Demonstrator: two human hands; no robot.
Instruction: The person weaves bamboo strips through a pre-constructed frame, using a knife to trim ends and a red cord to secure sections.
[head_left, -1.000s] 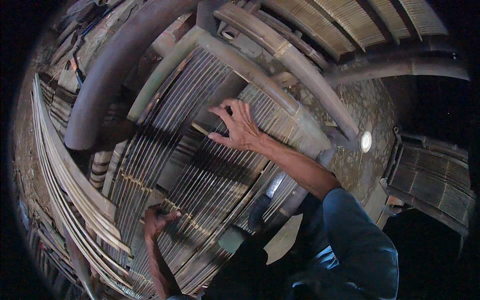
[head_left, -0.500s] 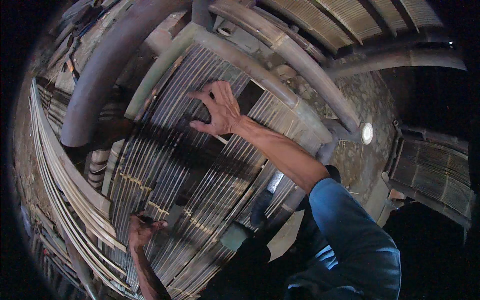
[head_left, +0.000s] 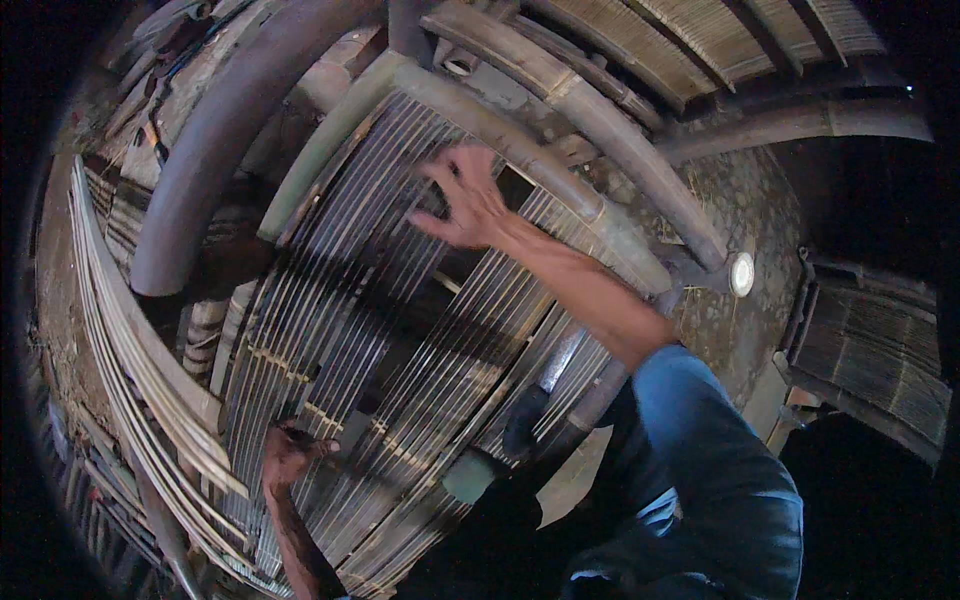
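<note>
Mottled ground (head_left: pixel 735 205) lies right. A framed bamboo-slat panel (head_left: pixel 430 372) fills the middle, its near edge partly hidden by dark clothing (head_left: pixel 475 545). The right arm (head_left: pixel 585 285) reaches over it, right hand (head_left: pixel 467 205) spread, empty, blurred. Near left, the left hand (head_left: pixel 292 455) curls, thumb out; whether it grips anything I cannot tell.

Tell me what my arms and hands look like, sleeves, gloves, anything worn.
Your left hand and right hand are both gloveless. On the right side, a blue fabric sleeve leaves the right forearm bare. The left forearm is bare too, and no watch or bracelet shows.
</note>
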